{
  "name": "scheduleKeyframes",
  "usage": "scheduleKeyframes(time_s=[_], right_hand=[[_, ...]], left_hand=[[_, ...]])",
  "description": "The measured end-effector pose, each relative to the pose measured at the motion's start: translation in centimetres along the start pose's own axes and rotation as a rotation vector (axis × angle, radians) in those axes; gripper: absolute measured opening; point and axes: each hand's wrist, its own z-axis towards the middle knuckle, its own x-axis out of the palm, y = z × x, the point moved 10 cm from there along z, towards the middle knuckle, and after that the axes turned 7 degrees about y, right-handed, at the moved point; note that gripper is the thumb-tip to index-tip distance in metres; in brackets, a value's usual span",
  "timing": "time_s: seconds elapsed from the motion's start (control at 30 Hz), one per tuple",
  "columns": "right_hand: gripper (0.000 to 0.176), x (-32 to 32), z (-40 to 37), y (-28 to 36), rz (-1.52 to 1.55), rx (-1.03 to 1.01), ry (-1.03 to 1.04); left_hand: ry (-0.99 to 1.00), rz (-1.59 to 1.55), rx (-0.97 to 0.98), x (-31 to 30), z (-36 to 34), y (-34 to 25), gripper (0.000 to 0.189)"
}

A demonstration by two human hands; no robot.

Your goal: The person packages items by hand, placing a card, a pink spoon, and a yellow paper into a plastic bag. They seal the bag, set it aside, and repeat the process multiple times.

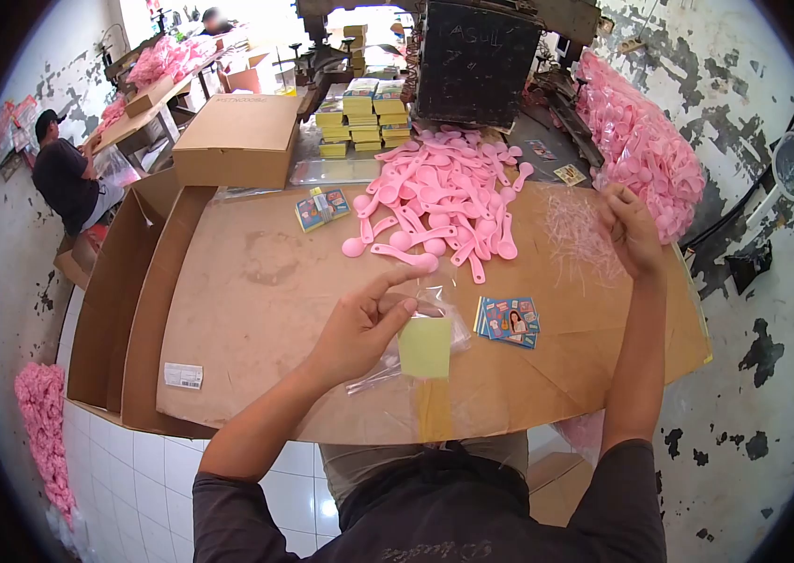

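Observation:
My left hand (359, 328) is closed on the top of a clear plastic bag (458, 324), with thumb below and index finger stretched out above. A pale yellow-green card (425, 348) hangs at the bag, just under the thumb. Close beyond that index fingertip lies the edge of a heap of pink plastic spoons (444, 192). My right hand (633, 233) is raised at the right, fingers curled together; whatever they may pinch is too small to make out. Below and beside it spreads a pile of thin clear plastic strips (580, 235). Between the hands rest several printed cards (510, 322).
A banded card bundle (322, 208) lies left of the spoons. Card stacks (359, 108) and a black machine box (477, 61) stand behind. Cardboard boxes (237, 131) line the left. A big bag of pink spoons (641, 141) sits back right. Another person (73, 178) works far left.

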Motion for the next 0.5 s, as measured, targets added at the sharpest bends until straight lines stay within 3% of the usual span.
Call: scheduleKeyframes(time_s=[0.1, 0.17, 0.27, 0.33, 0.4, 0.5], right_hand=[[0.046, -3.0, -1.0, -2.2, -0.714, 0.030, -0.273], [0.057, -3.0, -2.0, -3.0, -0.997, 0.125, -0.282], [0.046, 0.9, -1.2, 4.4, -0.775, -0.036, -0.279], [0.041, 6.1, -0.1, 6.6, -0.259, 0.096, -0.069], [0.044, 12.5, 0.1, 10.1, 0.013, 0.034, 0.196], [0.042, 18.8, -0.6, 15.1, 0.279, -0.071, 0.377]], left_hand=[[-0.006, -0.025, 0.054, 0.4, 0.1, -0.8, 0.047], [-0.004, -0.010, 0.063, 0.4, 0.4, -0.4, 0.050], [-0.019, -0.056, 0.084, 0.2, 0.6, -0.1, 0.050], [-0.058, -0.092, 0.076, 0.0, 0.7, 0.5, 0.049], [-0.085, -0.098, 0.077, -0.1, 0.7, 0.6, 0.048], [-0.100, -0.077, 0.072, -0.1, 0.5, 0.6, 0.049]])
